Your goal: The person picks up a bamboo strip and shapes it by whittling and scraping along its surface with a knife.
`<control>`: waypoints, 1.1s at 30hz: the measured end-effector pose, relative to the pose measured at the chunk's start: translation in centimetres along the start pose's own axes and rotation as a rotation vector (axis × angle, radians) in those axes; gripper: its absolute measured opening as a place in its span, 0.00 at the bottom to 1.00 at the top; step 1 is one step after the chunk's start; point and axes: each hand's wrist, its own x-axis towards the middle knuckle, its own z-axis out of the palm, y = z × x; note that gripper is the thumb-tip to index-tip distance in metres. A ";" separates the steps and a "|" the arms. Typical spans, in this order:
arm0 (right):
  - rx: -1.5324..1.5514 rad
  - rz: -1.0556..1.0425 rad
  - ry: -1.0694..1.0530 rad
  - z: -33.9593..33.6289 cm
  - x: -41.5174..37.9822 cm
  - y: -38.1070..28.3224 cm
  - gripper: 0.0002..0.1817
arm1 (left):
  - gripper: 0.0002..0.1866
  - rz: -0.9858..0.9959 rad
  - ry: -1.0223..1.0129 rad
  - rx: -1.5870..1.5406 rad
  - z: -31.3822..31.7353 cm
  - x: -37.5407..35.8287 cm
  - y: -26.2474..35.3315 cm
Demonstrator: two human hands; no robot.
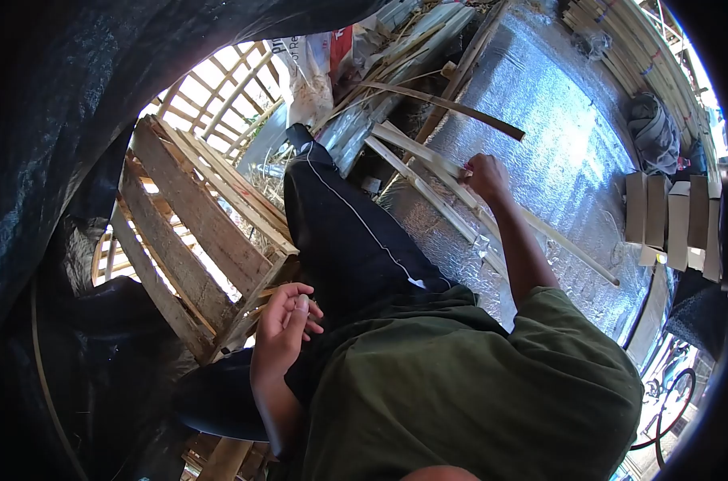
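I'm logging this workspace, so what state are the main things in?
Shiny silver foil-like sheet: spread out, wrinkled.
Long pale wooden strips: lying over the sheet.
Bare right hand: fingers bent together at the strips; whether gripping is unclear.
Bare left hand: loosely curled, fingers parted.
Brown slatted wooden panel: slats spaced, gaps between.
Tall tan boxlike pieces: side by side.
Glossy black sheeting: draped, creased.
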 end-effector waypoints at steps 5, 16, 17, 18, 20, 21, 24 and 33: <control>0.048 -0.032 0.066 -1.3 -0.7 -0.6 0.09 | 0.14 0.003 -0.020 -0.004 0.0 -0.1 -0.1; 0.140 -0.045 0.030 -1.8 -1.6 -2.5 0.19 | 0.13 0.037 -0.020 0.005 0.4 -0.4 0.1; 0.139 -0.050 0.028 -2.2 -1.7 -1.9 0.19 | 0.13 0.037 -0.015 0.003 0.2 -0.5 0.0; 0.000 -0.004 -0.079 -2.7 -1.8 -0.5 0.19 | 0.13 0.035 -0.003 -0.012 0.0 -0.6 -0.2; -0.144 0.040 -0.183 -3.3 -2.0 2.4 0.20 | 0.13 0.036 0.010 -0.031 -0.3 -0.6 -0.3; -0.183 0.009 -0.221 -3.3 -2.3 3.9 0.22 | 0.14 0.032 0.040 -0.037 -0.4 -0.6 -0.3; -0.172 -0.066 -0.218 -1.9 -2.7 6.6 0.23 | 0.14 0.039 0.074 -0.069 -0.4 -0.6 0.1; 0.193 -0.353 0.064 -3.7 -4.0 -1.8 0.15 | 0.17 0.516 0.050 -0.094 2.7 1.4 2.7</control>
